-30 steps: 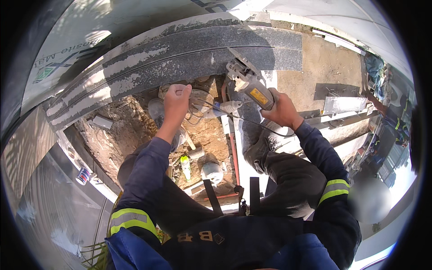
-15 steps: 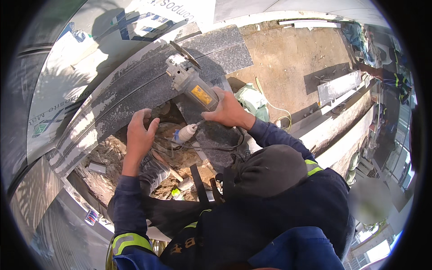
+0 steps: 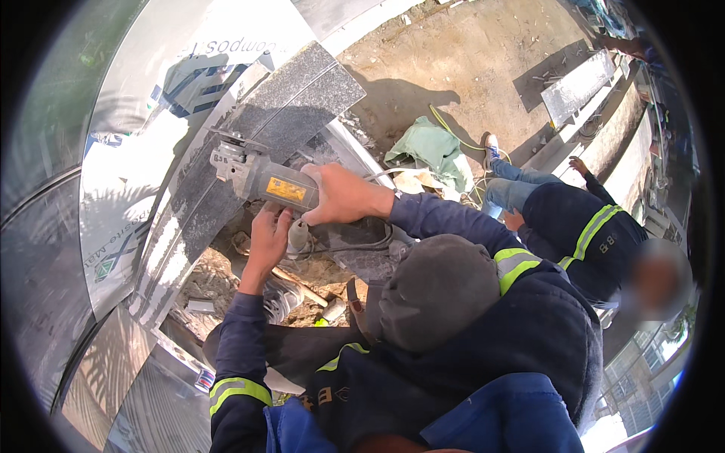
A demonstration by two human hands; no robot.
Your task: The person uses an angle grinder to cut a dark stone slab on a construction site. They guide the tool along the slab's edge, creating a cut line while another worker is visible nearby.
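Well, grinder [image 3: 260, 177] within right grip [image 3: 343, 195].

Clothing: dark navy long-sleeved top [image 3: 483, 370], fluorescent yellow-green band with silver-grey stripe [image 3: 239, 392] around each upper sleeve; narrower yellow-green strip [image 3: 343, 356] on front, small pale gold marking [image 3: 325, 395] beside it. Bright blue cloth [image 3: 498, 411] at shoulders. Trousers [image 3: 302, 346] dark grey. Left hand [image 3: 266, 240], right hand [image 3: 343, 195] bare
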